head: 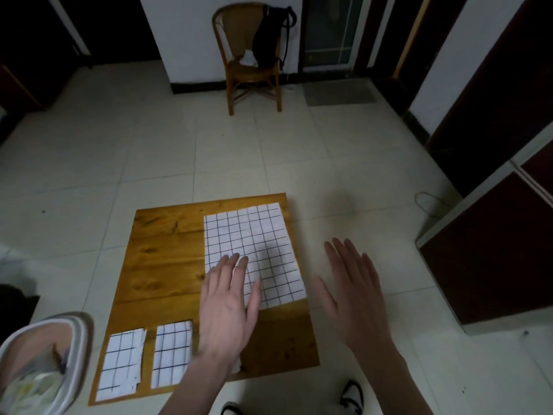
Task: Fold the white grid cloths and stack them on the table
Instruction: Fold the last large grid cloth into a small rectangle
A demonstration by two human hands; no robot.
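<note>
1. Head view: no brand, label or readable writing shows on anything; the cloths carry only a dark hand-drawn grid on white.
2. Left hand [227,304] is spread flat, fingers extended and slightly apart, grip fully open and holding nothing. Its fingertips [244,260] overlap the near-left part of the large grid cloth [254,250]; whether they press on it or hover just above is hard to tell from this angle.
3. Right hand [354,292] is also open, palm turned inward with fingers straight, holding nothing. It sits beyond the counter's right edge, over the tiled floor [167,163], apart from the cloth.
4. Large grid cloth lies flat and unfolded on the far-right part of the wooden counter [161,265], its right side running along the counter's right edge.
5. Two smaller folded grid cloths lie side by side at the near-left corner of the counter, not stacked: the left folded cloth [121,363] and the right folded cloth [172,353], with a narrow strip of wood between them.
6. White plastic basket [74,348] stands on the floor just left of the counter's near corner, its contents blurred.
7. Wooden chair [251,70] with a dark bag [267,37] hung on its back stands far off by the wall.
8. Black-and-white shoes [351,395] show at the bottom edge.
</note>
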